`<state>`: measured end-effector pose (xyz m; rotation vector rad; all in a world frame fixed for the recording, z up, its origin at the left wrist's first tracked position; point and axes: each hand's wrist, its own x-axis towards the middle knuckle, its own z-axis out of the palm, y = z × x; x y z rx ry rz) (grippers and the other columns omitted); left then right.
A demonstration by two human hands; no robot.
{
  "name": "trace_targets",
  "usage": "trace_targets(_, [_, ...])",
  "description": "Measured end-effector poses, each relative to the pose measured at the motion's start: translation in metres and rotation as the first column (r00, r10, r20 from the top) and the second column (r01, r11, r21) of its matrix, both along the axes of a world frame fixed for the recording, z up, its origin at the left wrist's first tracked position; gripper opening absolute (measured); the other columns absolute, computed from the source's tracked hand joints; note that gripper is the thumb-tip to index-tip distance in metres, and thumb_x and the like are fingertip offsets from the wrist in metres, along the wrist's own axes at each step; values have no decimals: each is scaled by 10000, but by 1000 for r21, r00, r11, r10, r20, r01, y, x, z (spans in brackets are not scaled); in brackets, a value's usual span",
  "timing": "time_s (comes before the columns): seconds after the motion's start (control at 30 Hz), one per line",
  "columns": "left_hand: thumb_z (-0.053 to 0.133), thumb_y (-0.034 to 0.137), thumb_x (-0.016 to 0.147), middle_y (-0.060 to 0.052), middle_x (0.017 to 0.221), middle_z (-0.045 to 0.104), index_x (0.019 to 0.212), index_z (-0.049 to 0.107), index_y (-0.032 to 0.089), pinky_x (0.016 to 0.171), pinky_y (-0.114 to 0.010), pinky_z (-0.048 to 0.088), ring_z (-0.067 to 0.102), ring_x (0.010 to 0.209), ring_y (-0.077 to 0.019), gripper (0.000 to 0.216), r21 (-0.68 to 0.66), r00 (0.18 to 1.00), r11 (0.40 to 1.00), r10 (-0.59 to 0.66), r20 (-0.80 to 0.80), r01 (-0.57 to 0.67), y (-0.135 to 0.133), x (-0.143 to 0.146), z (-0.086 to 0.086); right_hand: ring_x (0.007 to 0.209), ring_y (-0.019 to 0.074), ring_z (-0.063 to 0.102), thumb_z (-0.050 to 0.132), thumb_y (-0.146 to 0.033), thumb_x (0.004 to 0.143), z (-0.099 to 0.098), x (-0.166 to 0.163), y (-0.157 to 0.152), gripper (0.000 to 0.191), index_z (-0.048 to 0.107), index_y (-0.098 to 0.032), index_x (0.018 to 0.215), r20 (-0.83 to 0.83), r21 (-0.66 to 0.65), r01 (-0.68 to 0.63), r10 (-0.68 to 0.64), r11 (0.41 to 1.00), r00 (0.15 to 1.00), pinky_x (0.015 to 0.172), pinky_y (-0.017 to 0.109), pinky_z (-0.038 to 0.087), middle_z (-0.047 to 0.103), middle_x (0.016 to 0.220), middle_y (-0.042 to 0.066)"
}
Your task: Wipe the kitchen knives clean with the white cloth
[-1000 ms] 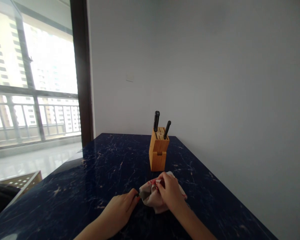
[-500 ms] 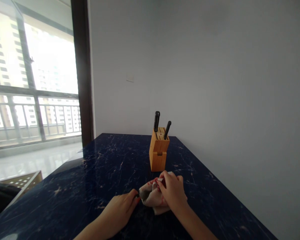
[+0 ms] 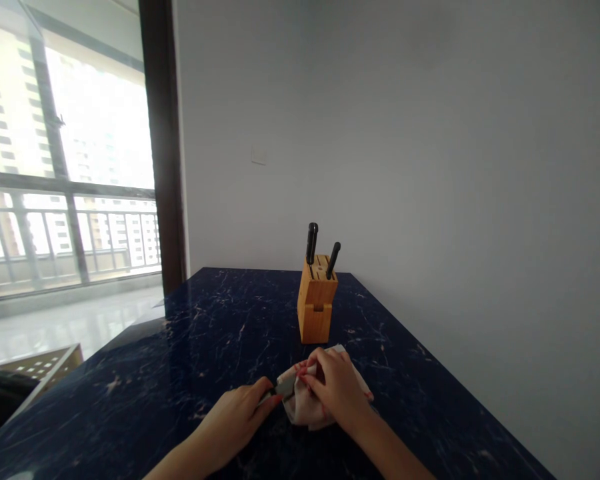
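My left hand (image 3: 245, 410) is closed round the dark handle of a knife (image 3: 286, 387), whose grey blade points right and runs into the folds of a cloth. The white and red cloth (image 3: 307, 408) is bunched over the blade, and its lower folds hang close to the tabletop. My right hand (image 3: 335, 387) pinches the cloth between thumb and fingers, around the blade. Most of the blade is hidden by the cloth. Just beyond the hands stands a wooden knife block (image 3: 317, 307) with black-handled knives (image 3: 333, 260) in its slots.
The dark blue marbled table (image 3: 205, 333) stretches away to a grey wall (image 3: 405, 167), which also runs along its right side. At the left are a large window (image 3: 100, 167) and a beige perforated chair or basket (image 3: 45, 367).
My right hand has slid slightly left along the cloth, toward the handle. More of the blade shows beside my left hand, and the cloth's folds have shifted.
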<state>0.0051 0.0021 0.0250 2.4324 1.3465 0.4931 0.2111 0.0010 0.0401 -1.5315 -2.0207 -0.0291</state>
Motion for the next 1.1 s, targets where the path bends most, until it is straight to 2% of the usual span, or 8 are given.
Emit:
trace_targets(0.2, [287,425,881,-1,773,664,854,556,245,613,-219,374,629,740,-173,325,39,999,999,29,-40,-28,-1,-1,8,734,154,525,495,-226,777,-1,15,10,28,522,-229,781,-104,49,182,-176,982,979,697,276,316,578,744,-17])
trace_targets(0.27, [301,420,876,0,770,667,845,562,249,607,-218,372,631,739,-173,313,47,997,997,60,-53,-58,-1,-1,9,736,153,528,500,-224,771,-2,13,10,21,520,-228,779,-120,49,165,-158,985,980,697,272,323,579,750,-16])
trace_targets(0.43, [323,390,868,-3,761,675,847,572,253,625,-219,382,634,736,-176,285,70,992,990,124,-36,-122,0,0,6,772,160,518,539,-190,736,-3,0,3,53,519,-235,756,-80,44,25,-21,999,997,708,265,326,576,761,-19])
trace_targets(0.63, [323,376,868,5,720,667,814,574,253,623,-203,379,630,700,-159,285,23,985,985,170,20,-171,3,-1,5,750,169,505,485,-199,789,2,11,7,46,509,-220,756,-55,118,172,-166,978,985,708,292,296,571,737,-8])
trace_targets(0.87, [332,382,865,10,684,651,776,570,241,590,-195,371,618,647,-146,290,25,984,986,166,71,-168,5,-2,3,779,158,495,530,-179,766,-2,-3,2,55,513,-229,754,-12,94,17,-16,995,1000,721,275,286,575,761,-25])
trace_targets(1.03, [332,378,867,9,692,652,796,571,241,595,-192,369,619,663,-145,283,12,983,986,167,71,-168,5,-1,5,767,166,495,502,-211,797,3,5,3,39,514,-221,761,-47,118,113,-108,987,993,714,289,284,571,759,-11])
trace_targets(1.1, [333,367,868,6,707,659,811,570,242,611,-195,372,625,684,-150,274,6,984,986,167,53,-168,3,0,6,759,166,493,506,-208,793,3,7,3,40,513,-219,756,-65,114,113,-106,987,992,706,285,289,567,755,-10])
